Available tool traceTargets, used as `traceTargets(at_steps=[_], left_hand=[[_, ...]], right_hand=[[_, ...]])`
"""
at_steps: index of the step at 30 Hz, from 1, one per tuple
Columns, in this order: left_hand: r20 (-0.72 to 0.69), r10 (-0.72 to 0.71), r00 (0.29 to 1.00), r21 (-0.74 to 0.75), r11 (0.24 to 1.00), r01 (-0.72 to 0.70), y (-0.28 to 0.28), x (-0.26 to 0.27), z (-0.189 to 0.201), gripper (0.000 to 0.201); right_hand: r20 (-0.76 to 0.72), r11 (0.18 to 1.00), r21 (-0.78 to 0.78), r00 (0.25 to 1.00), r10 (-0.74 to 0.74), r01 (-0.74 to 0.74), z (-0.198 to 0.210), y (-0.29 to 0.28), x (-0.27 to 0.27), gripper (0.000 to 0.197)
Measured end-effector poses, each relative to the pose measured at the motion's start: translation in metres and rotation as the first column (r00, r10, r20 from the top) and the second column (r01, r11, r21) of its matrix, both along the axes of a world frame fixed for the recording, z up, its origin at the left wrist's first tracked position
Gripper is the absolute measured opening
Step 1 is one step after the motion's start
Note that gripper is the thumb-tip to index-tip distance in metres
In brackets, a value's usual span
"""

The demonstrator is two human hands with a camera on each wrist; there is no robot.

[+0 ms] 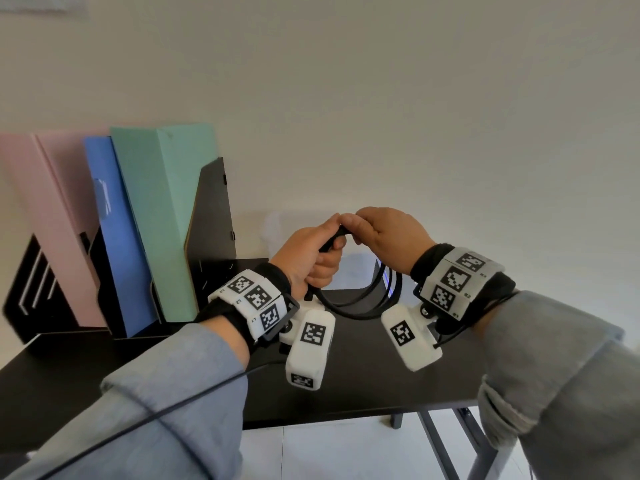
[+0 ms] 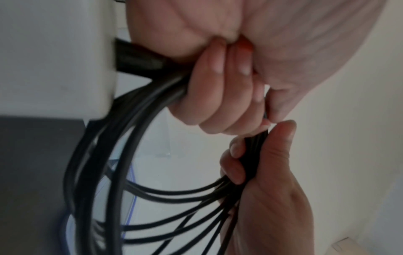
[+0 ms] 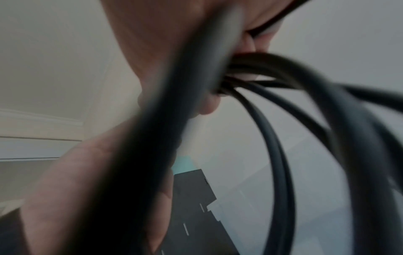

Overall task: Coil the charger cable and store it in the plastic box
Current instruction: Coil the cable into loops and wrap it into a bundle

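Note:
Both hands hold a black charger cable (image 1: 360, 306) in the air above the black desk (image 1: 363, 372). It is wound into several loops that hang below the fists. My left hand (image 1: 311, 252) grips the bundle on the left, its fingers (image 2: 218, 89) curled round the strands beside a thick black plug end (image 2: 139, 57). My right hand (image 1: 381, 233) grips the top of the coil next to it, fingers (image 2: 237, 165) wrapped round the strands. The clear plastic box (image 1: 356, 271) with a blue rim (image 2: 133, 189) stands behind and under the coil. The right wrist view shows blurred loops (image 3: 277, 155).
Pink (image 1: 52, 220), blue (image 1: 114, 237) and green (image 1: 162, 220) file folders stand in black holders (image 1: 214, 216) at the desk's back left. The desk's front edge runs below my forearms, with pale floor and a desk leg (image 1: 440, 441) beyond. A thin black wire (image 1: 166, 407) crosses my left sleeve.

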State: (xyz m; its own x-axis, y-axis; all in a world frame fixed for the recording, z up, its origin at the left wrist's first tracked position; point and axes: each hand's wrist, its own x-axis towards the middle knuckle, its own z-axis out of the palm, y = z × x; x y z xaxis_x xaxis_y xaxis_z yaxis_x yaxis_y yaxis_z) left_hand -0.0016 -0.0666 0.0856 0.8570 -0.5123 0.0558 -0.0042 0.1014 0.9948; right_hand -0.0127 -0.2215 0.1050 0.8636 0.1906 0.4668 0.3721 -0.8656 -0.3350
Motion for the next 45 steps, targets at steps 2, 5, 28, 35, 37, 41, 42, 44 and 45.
traceTargets(at_steps=[2,5,28,35,37,41,42,44,45], left_hand=[[0.012,0.005,1.0,0.014,1.0,-0.005,0.001,-0.001,0.0,0.046],[0.003,-0.013,1.0,0.013,1.0,0.013,0.003,-0.001,-0.002,0.046],[-0.303,0.023,0.953,-0.59,0.78,-0.207,0.041,0.036,-0.004,0.051],[-0.32,0.09,0.943,-0.683,0.668,-0.295,0.057,0.048,-0.002,0.051],[-0.339,0.126,0.932,-0.705,0.622,-0.341,0.065,0.052,0.001,0.051],[-0.334,0.245,0.91,-0.683,0.603,-0.413,0.066,0.053,0.005,0.051],[-0.312,0.278,0.909,-0.665,0.62,-0.417,0.063,0.052,0.006,0.05],[-0.262,0.338,0.904,-0.613,0.665,-0.426,0.059,0.05,0.006,0.048],[-0.235,0.361,0.902,-0.585,0.688,-0.428,0.057,0.05,0.005,0.046]], right_hand=[[0.001,0.997,0.056,0.999,0.046,-0.046,-0.002,0.0,0.001,0.047],[-0.026,0.981,0.157,0.992,0.12,-0.114,-0.004,-0.004,0.002,0.042],[-0.185,0.873,0.465,0.981,-0.066,0.146,-0.041,-0.057,0.007,0.025],[-0.178,0.884,0.426,0.976,-0.128,0.194,-0.048,-0.058,0.007,0.015],[-0.182,0.861,0.457,0.971,-0.156,0.224,-0.049,-0.064,0.006,0.014],[-0.1,0.903,0.319,0.958,-0.269,0.287,-0.048,-0.064,0.0,0.023],[-0.065,0.927,0.206,0.949,-0.308,0.315,-0.046,-0.06,-0.002,0.025],[0.028,0.941,-0.032,0.942,-0.335,0.335,-0.041,-0.051,-0.004,0.027],[0.074,0.938,-0.123,0.946,-0.316,0.323,-0.038,-0.046,-0.006,0.027]])
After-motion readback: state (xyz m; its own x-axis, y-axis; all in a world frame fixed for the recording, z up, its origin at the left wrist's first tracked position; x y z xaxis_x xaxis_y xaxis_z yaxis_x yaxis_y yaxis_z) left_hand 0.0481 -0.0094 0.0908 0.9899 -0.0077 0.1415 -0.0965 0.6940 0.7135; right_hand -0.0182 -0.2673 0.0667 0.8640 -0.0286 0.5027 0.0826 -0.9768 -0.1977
